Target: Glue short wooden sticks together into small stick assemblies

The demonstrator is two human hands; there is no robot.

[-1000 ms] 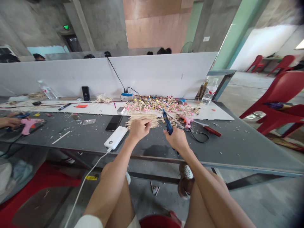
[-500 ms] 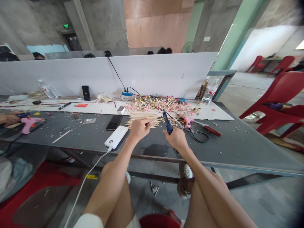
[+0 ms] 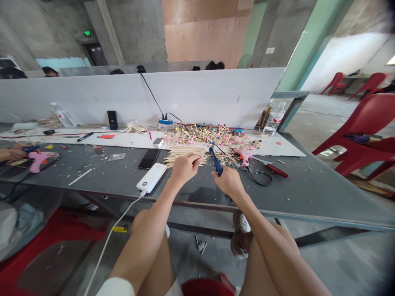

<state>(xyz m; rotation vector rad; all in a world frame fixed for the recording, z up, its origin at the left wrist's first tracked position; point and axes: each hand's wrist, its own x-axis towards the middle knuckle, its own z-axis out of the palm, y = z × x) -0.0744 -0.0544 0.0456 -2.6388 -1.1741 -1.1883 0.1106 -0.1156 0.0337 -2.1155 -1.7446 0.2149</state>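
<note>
My right hand (image 3: 230, 181) is closed around the blue handles of a pair of pliers (image 3: 216, 162), whose jaws point away from me over the table. To its left, my left hand (image 3: 185, 167) is closed in a pinch, with a thin wooden stick (image 3: 205, 156) seeming to run from the fingertips toward the pliers; the fingers partly hide it. Just beyond the left hand lies a layer of straight wooden sticks (image 3: 177, 153). Behind both hands spreads a heap of short sticks with coloured ball ends (image 3: 212, 133), mostly pink, yellow and dark.
A white power bank (image 3: 151, 177) with a cable and a black phone (image 3: 148, 159) lie left. On the right are a pink glue gun (image 3: 243, 157), a red-handled tool (image 3: 277, 170) and a bottle (image 3: 274, 119). A co-worker's hand (image 3: 14, 154) is at far left, near another pink glue gun (image 3: 37, 161).
My left hand has moved slightly to the right, closer to the pliers. My right hand keeps its grip on the pliers and has hardly moved.
</note>
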